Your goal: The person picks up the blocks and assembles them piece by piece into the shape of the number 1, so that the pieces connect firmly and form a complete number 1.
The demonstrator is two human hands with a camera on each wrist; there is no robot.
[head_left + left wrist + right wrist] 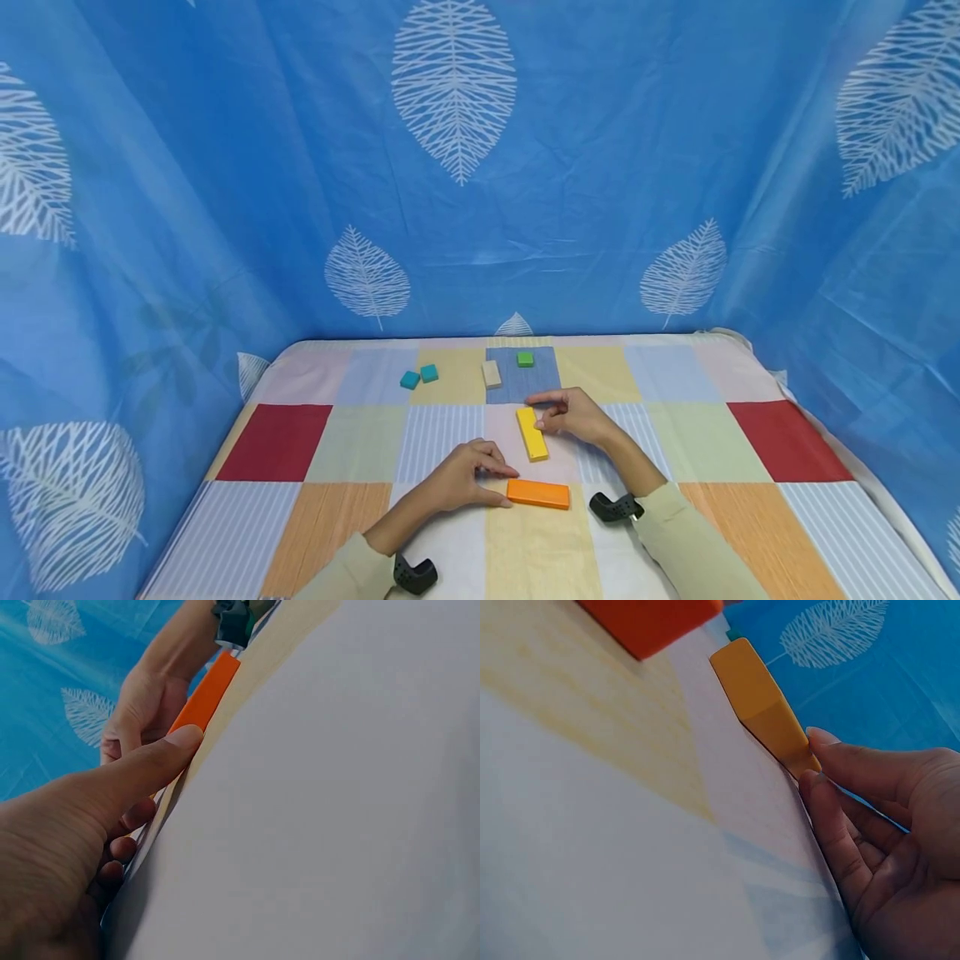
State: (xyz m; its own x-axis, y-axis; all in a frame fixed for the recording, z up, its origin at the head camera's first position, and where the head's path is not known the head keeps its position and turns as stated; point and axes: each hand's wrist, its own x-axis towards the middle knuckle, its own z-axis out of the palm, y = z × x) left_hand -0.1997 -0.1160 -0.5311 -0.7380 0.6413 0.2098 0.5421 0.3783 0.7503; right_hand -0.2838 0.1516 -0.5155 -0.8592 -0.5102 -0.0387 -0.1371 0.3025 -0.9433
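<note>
My left hand (pixel 467 479) pinches the left end of an orange block (pixel 538 494), thumb on the near side and index finger on the far side. The left wrist view shows the thumb pressed to the end of that orange block (pixel 206 696). Beyond it, a yellow block (pixel 532 434) lies lengthwise on the patchwork cloth, its long side pointing away from me. Thumb and index finger of my right hand (pixel 573 415) hold the yellow block near its far end. In the right wrist view both fingertips meet the yellow block (pixel 754 690).
Toward the back of the patchwork cloth (pixel 360 442) lie two teal blocks (pixel 419 377), a cream block (pixel 491 374) and a small green block (pixel 525 359). A blue leaf-print curtain (pixel 562 167) closes off the back and both sides.
</note>
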